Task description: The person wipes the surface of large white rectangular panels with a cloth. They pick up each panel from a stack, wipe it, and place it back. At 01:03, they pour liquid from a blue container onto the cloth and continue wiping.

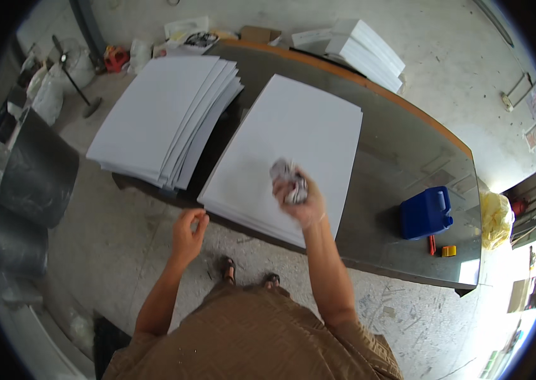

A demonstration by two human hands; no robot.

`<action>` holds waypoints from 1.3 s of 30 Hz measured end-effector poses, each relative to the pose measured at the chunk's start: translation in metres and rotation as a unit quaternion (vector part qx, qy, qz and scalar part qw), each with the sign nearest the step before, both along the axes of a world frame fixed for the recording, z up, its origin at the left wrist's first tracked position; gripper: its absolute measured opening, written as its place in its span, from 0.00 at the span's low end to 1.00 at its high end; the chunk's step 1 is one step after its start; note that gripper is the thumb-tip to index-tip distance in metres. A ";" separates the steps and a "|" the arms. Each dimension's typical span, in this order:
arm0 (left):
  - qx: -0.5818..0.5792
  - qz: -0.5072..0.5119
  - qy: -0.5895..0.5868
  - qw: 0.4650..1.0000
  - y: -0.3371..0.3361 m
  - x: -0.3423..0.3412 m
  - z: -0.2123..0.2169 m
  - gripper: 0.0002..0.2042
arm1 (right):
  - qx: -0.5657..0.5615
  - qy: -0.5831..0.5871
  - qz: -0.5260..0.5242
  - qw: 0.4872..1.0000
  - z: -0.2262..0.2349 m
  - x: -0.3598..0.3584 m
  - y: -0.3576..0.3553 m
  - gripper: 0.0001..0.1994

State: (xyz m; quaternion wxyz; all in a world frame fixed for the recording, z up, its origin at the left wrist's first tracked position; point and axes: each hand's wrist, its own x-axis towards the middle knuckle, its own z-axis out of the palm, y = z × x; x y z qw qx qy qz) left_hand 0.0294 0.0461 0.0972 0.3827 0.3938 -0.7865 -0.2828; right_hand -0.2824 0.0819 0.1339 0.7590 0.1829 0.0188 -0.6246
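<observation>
My right hand [306, 206] grips a crumpled grey-and-white rag [285, 171], slightly blurred. It is over the right stack of white sheets [302, 117]; whether the rag touches the top sheet I cannot tell. My left hand [190, 233] hangs by the table's near edge, between the two stacks, its fingers curled in and nothing visible in them. A second stack of white sheets [157, 104] lies to the left, its layers fanned unevenly along the right side. Both stacks rest on a dark, glossy table [382, 164].
On the table's right end stand a blue jug [425, 213], a small red tool [432, 245] and a yellow tape measure [449, 251]. Beyond the far edge are more white sheets [369, 54]. Dark rolls [37, 168] and a fan [75, 60] stand at left; a yellow bag [497, 220] is at right.
</observation>
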 end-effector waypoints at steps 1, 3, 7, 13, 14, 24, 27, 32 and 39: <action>0.000 -0.001 -0.004 1.000 -0.003 -0.003 0.000 0.10 | 0.022 0.032 0.011 0.999 0.006 -0.017 -0.010 0.20; -0.027 0.001 -0.025 0.999 -0.011 0.000 0.006 0.10 | -0.021 0.045 0.019 0.999 0.032 -0.031 0.004 0.20; -0.104 -0.007 -0.052 0.993 -0.026 0.001 -0.009 0.09 | -0.032 0.081 -0.009 0.996 0.071 -0.038 0.018 0.20; -0.304 -0.139 -0.126 0.934 -0.062 -0.019 -0.038 0.12 | -0.151 0.223 -0.104 0.957 0.043 -0.010 0.009 0.24; -0.301 -0.139 -0.122 0.935 -0.063 -0.023 -0.046 0.13 | -0.159 0.272 -0.106 0.943 0.038 -0.008 0.011 0.25; -0.286 -0.152 -0.124 0.938 -0.050 -0.013 -0.092 0.19 | -0.199 0.975 -0.095 0.027 -0.031 0.090 -0.062 0.29; -0.278 -0.172 -0.108 0.939 -0.053 -0.010 -0.102 0.19 | -0.154 0.987 -0.036 0.007 -0.038 0.104 -0.055 0.30; -0.249 -0.183 -0.072 0.948 -0.052 -0.012 -0.108 0.17 | -0.137 0.989 -0.050 0.010 -0.043 0.120 -0.047 0.27; -0.274 -0.168 -0.049 0.946 -0.060 -0.021 -0.109 0.18 | -0.132 0.991 -0.015 0.007 -0.056 0.079 -0.079 0.22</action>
